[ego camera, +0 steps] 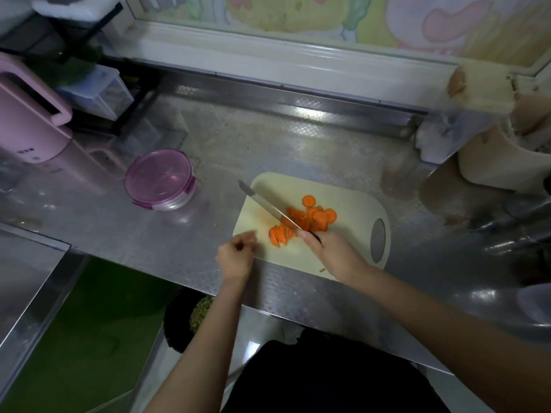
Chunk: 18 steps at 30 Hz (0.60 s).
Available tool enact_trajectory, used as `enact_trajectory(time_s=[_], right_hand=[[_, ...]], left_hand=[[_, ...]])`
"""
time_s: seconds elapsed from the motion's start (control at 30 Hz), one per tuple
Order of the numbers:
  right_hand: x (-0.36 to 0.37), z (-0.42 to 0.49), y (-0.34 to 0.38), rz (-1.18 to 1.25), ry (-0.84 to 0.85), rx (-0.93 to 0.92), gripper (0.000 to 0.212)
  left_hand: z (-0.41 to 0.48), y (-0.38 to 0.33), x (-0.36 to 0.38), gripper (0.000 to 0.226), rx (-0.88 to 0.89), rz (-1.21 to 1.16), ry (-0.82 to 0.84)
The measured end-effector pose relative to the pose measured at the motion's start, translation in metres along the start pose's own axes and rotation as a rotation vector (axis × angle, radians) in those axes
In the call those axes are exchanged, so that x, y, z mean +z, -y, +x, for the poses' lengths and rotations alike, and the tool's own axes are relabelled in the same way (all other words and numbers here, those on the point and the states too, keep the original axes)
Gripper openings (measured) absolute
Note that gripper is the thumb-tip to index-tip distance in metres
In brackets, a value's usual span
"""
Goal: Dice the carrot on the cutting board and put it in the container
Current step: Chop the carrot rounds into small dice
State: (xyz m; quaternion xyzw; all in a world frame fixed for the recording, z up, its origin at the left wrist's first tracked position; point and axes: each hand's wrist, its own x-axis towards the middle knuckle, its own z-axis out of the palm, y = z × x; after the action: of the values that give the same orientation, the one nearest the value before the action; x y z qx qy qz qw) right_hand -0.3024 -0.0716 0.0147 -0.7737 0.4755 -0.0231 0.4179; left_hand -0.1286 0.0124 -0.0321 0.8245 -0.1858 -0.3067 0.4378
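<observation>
A cream cutting board (343,192) lies on the steel counter. On it sit several round carrot slices (320,214) and a small pile of carrot strips (278,235). My right hand (331,253) grips the dark handle of a knife (262,204), whose blade slants up and to the left between the slices and the strips. At the board's left edge my left hand (237,254) hovers with loosely curled fingers and holds nothing. A clear round container with a purple lid (159,177) stands to the left of the board, and the lid is on.
A pink jug (26,126) stands at the far left beside a black rack with clear boxes (98,90). Cream-coloured containers (504,156) stand at the right. A black bin (185,320) sits below the counter's front edge.
</observation>
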Motion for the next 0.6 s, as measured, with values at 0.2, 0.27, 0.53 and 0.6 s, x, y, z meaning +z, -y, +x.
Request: enact_trajectory(time_s=[0.2, 0.27, 0.53, 0.6], right_hand=[[-0.014, -0.011, -0.003, -0.605, -0.049, -0.249, 0.051], [-0.013, -0.012, -0.003, -0.658, -0.028, -0.305, 0.051], [-0.003, -0.008, -0.014, -0.73, -0.201, -0.612, 0.044], [-0.005, -0.008, -0.017, -0.727, -0.242, -0.616, 0.045]], left_hand=[[0.014, -0.024, -0.07, 0.02, 0.087, -0.085, -0.627], [0.014, -0.035, -0.079, 0.014, 0.261, -0.028, -0.55], [0.021, -0.054, -0.041, 0.042, 0.439, 0.569, 0.492], [0.033, -0.05, -0.039, 0.038, 0.381, 0.638, 0.553]])
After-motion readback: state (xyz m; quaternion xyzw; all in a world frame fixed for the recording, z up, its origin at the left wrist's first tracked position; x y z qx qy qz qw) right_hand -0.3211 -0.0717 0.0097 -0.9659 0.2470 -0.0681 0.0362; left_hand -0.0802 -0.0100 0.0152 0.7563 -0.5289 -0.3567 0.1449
